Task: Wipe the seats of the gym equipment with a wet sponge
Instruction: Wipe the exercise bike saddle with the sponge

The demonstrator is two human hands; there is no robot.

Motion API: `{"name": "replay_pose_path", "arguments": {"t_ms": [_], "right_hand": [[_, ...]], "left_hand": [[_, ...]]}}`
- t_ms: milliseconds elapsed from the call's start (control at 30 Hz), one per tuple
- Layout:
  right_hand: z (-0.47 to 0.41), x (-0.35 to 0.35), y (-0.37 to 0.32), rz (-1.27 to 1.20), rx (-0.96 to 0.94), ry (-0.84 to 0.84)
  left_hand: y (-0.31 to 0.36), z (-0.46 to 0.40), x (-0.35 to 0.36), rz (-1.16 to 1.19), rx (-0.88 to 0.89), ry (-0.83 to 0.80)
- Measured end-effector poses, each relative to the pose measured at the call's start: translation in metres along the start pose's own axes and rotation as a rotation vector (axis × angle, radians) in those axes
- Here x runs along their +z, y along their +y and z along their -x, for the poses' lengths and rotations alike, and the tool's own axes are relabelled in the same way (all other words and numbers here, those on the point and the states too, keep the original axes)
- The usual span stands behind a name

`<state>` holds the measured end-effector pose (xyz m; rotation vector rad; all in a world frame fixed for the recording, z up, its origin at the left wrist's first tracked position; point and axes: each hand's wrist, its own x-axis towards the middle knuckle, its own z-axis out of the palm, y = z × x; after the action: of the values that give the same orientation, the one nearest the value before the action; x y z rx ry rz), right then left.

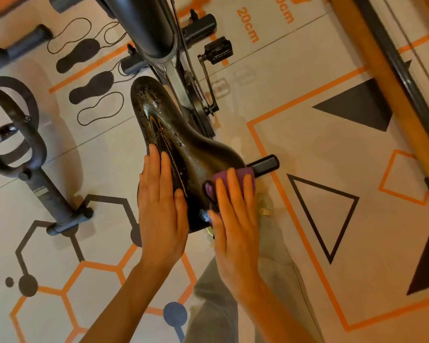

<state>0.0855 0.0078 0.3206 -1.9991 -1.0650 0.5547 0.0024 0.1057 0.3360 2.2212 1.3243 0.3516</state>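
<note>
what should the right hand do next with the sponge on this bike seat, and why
Probably slide the right hand and the purple sponge forward toward the narrow nose of the seat. The sponge sits at the wide rear right edge, wet patches show further up, and the left hand lies flat, steadying the seat.

Both forearms are seen bare to the lower frame edge; no sleeves, watch, rings or gloves are visible. The left hand (162,206) and the right hand (233,214) are uncovered, with short plain nails. At 6 o'clock, loose light grey-beige trousers (233,300) are worn, with a seam line at their 3 o'clock side. Footwear is largely hidden.
</note>
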Motion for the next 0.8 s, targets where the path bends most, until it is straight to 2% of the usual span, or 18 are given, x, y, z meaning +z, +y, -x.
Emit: {"name": "replay_pose_path", "arguments": {"t_ms": [67, 133, 200, 267, 333, 400, 433, 533, 567, 633, 700, 733, 800], "right_hand": [[-0.049, -0.007, 0.001, -0.006, 0.034, 0.003], [-0.103, -0.012, 0.001, -0.038, 0.204, -0.089], [-0.107, -0.011, -0.004, -0.030, 0.242, -0.115], [-0.068, -0.008, -0.012, 0.028, 0.095, -0.051], [-0.028, -0.005, -0.019, 0.207, -0.076, -0.038], [-0.038, 0.001, -0.019, 0.319, -0.168, -0.064], [-0.063, 0.007, -0.027, 0.280, -0.170, -0.073], [-0.133, 0.025, -0.060, -0.076, 0.012, -0.111], [-0.139, 0.030, -0.064, -0.111, 0.033, -0.129], [-0.121, 0.028, -0.055, 0.098, -0.060, -0.147], [-0.082, 0.019, -0.034, 0.403, -0.249, -0.146], [-0.071, 0.016, -0.027, 0.467, -0.300, -0.147], [-0.084, 0.022, -0.029, 0.375, -0.285, -0.135]], "left_hand": [[0.001, -0.001, 0.000, 0.008, -0.004, -0.005], [0.002, -0.003, -0.003, 0.039, -0.008, -0.008], [0.003, -0.002, -0.008, 0.104, -0.012, -0.030], [-0.001, 0.000, -0.012, 0.172, -0.040, -0.020], [-0.006, 0.001, -0.013, 0.197, -0.102, 0.007], [-0.009, 0.000, -0.011, 0.238, -0.126, 0.004], [-0.010, 0.001, -0.010, 0.258, -0.116, 0.007], [-0.012, 0.000, -0.007, 0.248, -0.111, 0.025], [-0.011, 0.001, -0.006, 0.244, -0.125, 0.026], [-0.010, 0.001, -0.007, 0.246, -0.141, 0.018], [-0.009, 0.001, -0.008, 0.247, -0.138, 0.018], [-0.009, 0.001, -0.009, 0.238, -0.132, 0.020], [-0.009, 0.001, -0.009, 0.218, -0.124, 0.020]]}}
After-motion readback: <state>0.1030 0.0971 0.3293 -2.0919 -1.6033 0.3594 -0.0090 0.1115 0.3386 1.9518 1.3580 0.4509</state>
